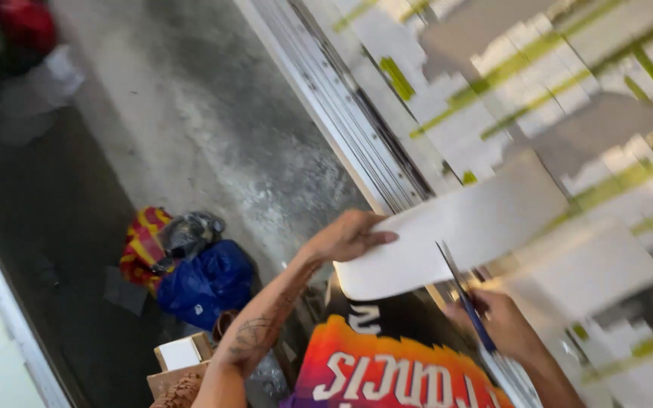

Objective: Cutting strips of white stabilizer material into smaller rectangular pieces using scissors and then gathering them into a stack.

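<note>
Left hand [345, 236] grips white sheet [455, 238]; right hand [504, 321] clenches scissors [462, 291] cutting it.

Sheet [462, 234] between hands, scissors [462, 291] at its right, bags [190, 264] on floor [213, 128] left

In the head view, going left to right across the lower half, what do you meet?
Red and yellow bag → blue bag → left hand → white paper sheet → right hand holding scissors.
</note>
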